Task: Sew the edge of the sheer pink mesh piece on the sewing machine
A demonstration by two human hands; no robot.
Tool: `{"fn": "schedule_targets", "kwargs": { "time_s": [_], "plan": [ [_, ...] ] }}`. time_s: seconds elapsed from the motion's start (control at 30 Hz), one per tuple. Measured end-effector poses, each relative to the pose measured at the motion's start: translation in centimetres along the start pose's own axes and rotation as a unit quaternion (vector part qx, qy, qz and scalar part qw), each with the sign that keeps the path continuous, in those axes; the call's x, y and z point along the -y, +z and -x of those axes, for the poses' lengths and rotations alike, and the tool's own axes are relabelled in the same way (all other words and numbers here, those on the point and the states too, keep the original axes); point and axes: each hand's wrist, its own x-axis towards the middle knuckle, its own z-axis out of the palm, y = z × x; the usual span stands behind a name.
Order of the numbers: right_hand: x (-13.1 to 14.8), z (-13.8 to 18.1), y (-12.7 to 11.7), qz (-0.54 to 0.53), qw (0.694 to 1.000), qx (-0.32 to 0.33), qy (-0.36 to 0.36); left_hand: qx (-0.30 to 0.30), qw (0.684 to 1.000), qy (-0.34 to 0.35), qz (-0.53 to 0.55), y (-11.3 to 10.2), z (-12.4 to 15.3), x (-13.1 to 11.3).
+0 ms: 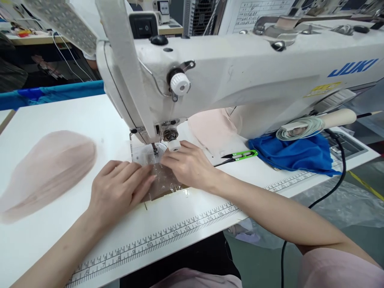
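My left hand (117,187) lies left of and in front of the presser foot (154,149) of a white sewing machine (216,68). Its fingers are bent and close together, with the tips over a clear plastic-covered plate (163,184). Just right of the foot is my right hand (192,164), fingertips pinched together low over the plate. Whatever lies between the fingers of either hand is hidden or too thin to name. A sheer pale pink fabric piece (51,168) is spread on the table to the left. More pink fabric (213,128) lies under the machine arm.
Green-handled thread snips (240,155) lie right of my right hand. Beyond them are a blue cloth (295,154) and a coil of pale cord (300,129). A printed ruler (168,236) follows the white table's front edge. A black cable (330,194) hangs at the right.
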Motion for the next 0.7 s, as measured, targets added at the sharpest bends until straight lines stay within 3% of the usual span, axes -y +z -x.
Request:
{"fn": "schedule_targets", "kwargs": {
  "time_s": [0.13,0.27,0.53,0.7],
  "plan": [
    [0.9,0.0,-0.3,-0.007,0.999,0.0,-0.042,0.034,0.999,-0.029,0.001,0.0,0.1,0.7],
    [1.6,0.0,-0.7,0.022,1.0,0.003,-0.004,0.023,0.999,-0.044,0.02,0.2,0.2,1.2],
    [1.9,-0.2,-1.6,-0.03,0.986,0.146,0.08,0.073,0.992,-0.051,0.093,0.8,0.0,1.4],
    [1.6,-0.2,-1.6,-0.034,0.985,0.135,0.102,0.078,0.99,-0.036,0.112,1.6,0.0,1.1]
  ]
}}
